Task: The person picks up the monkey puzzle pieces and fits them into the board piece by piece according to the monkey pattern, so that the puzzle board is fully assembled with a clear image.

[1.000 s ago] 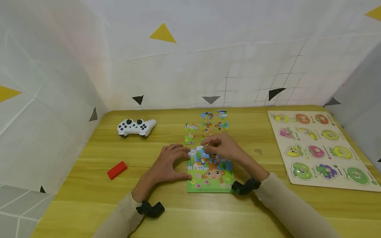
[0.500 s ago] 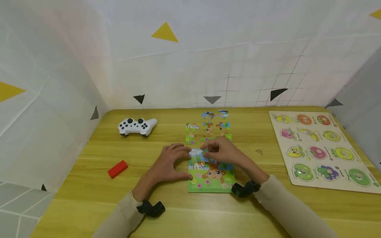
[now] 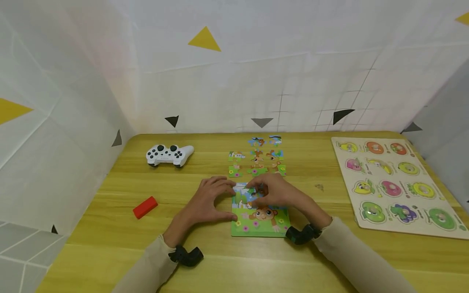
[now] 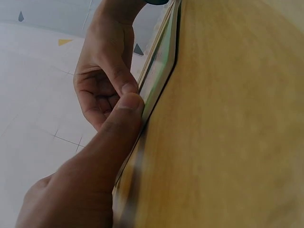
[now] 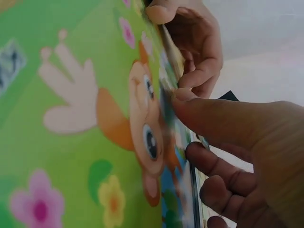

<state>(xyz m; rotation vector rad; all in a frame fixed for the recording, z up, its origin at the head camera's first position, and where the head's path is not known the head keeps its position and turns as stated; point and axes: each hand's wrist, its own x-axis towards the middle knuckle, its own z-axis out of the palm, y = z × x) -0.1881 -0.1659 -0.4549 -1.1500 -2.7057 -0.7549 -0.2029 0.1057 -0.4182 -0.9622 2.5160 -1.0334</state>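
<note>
puzzle board (image 3: 260,228): flat on the yellow table (image 3: 110,228), right between both hands, monkey picture facing up
left hand (image 3: 205,201): fingers spread and relaxed, thumb pressing the board's left edge
right hand (image 3: 278,191): pinching a puzzle piece (image 3: 253,194) over the board's top half
hard to see: the piece is mostly hidden under the fingers; both wrist views are blurry

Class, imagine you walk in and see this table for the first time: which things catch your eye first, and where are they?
First, the two hands in the middle of the yellow wooden table: the left hand touches the left edge of a bright green monkey jigsaw board, while the right hand pinches a jigsaw piece over its top half. Next, a large fruit peg puzzle board lies at the right, a white game controller and a small red block at the left.
</note>
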